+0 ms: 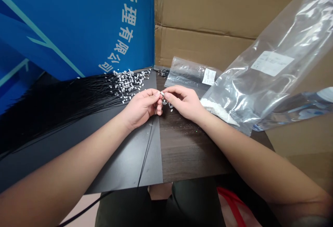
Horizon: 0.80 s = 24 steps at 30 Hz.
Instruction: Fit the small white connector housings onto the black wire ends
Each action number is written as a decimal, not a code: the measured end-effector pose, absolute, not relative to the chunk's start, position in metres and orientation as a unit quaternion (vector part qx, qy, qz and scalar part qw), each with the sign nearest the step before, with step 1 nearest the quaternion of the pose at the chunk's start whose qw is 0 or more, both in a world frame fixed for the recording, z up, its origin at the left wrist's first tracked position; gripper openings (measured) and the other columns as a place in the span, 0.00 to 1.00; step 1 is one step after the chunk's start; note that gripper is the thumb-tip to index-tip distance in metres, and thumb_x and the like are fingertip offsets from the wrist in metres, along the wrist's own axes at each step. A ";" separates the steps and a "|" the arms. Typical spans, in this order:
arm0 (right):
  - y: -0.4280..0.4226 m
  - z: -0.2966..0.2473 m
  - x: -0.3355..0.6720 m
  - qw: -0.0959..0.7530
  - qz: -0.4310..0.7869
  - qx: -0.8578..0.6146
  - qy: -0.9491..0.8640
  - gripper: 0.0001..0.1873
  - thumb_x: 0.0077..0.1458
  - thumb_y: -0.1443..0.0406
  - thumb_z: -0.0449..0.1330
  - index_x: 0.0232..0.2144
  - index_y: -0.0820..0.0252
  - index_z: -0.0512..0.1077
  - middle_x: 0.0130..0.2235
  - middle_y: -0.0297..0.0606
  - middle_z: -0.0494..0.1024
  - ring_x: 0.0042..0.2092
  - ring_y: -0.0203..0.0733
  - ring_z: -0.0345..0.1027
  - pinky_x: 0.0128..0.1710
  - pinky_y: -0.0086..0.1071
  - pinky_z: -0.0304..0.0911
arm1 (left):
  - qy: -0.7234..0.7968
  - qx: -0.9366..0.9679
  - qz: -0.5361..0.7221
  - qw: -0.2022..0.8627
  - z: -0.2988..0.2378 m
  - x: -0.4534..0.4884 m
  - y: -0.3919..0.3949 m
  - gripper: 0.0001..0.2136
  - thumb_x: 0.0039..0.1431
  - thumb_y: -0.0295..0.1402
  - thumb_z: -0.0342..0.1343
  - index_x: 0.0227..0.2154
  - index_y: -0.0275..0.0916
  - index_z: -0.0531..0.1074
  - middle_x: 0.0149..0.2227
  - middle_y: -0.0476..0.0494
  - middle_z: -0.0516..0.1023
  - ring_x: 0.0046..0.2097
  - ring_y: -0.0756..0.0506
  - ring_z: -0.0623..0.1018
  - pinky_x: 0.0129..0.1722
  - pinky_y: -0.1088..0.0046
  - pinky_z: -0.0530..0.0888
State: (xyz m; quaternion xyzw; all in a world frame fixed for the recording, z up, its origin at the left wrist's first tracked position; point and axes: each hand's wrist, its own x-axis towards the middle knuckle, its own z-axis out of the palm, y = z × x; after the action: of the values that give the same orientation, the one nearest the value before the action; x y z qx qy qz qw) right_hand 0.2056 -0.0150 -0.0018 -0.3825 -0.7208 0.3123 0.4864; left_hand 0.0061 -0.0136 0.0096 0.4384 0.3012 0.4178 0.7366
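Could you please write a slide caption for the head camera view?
Left hand and right hand pinch a small metal piece beside thin black cables.

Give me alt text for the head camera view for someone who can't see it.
The person's left hand and right hand pinch a tiny silver metal piece above a dark tabletop. A fan of thin black cables with small silver ends spreads left; clear plastic bags lie right.

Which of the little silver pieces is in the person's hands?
The silver piece pinched between the fingertips of the left hand and right hand; all the others lie loose beyond the hands.
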 end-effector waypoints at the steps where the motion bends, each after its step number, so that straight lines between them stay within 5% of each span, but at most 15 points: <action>1: -0.015 -0.001 0.205 0.484 0.305 -0.388 -0.723 0.11 0.67 0.57 0.67 0.42 0.57 0.85 0.42 0.39 0.88 0.41 0.42 0.79 0.44 0.38 0.74 | 0.304 0.439 0.417 0.735 0.009 0.006 -0.014 0.11 0.62 0.33 0.71 0.32 0.35 0.74 0.27 0.50 0.75 0.26 0.51 0.75 0.28 0.73 0.77; 13: -0.018 0.001 0.204 0.464 0.211 -0.408 -0.758 0.08 0.68 0.62 0.64 0.38 0.55 0.84 0.37 0.37 0.85 0.37 0.41 0.74 0.40 0.37 0.68 | 0.332 0.477 0.423 0.696 0.004 0.009 -0.015 0.17 0.57 0.40 0.76 0.33 0.35 0.75 0.28 0.50 0.76 0.26 0.52 0.75 0.25 0.74 0.77; 24: -0.013 -0.003 0.203 0.484 0.344 -0.436 -0.677 0.10 0.62 0.56 0.68 0.35 0.57 0.81 0.36 0.36 0.85 0.37 0.42 0.76 0.39 0.37 0.70 | 0.370 0.593 0.439 0.565 0.002 0.011 -0.017 0.17 0.61 0.42 0.74 0.36 0.37 0.73 0.28 0.50 0.77 0.27 0.50 0.78 0.27 0.73 0.80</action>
State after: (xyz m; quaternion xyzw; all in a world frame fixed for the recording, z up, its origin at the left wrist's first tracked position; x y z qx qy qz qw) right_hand 0.2030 -0.0130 -0.0026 -0.4355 -0.6766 0.3437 0.4842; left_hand 0.0112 -0.0171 0.0024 0.5926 0.3702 0.4386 0.5652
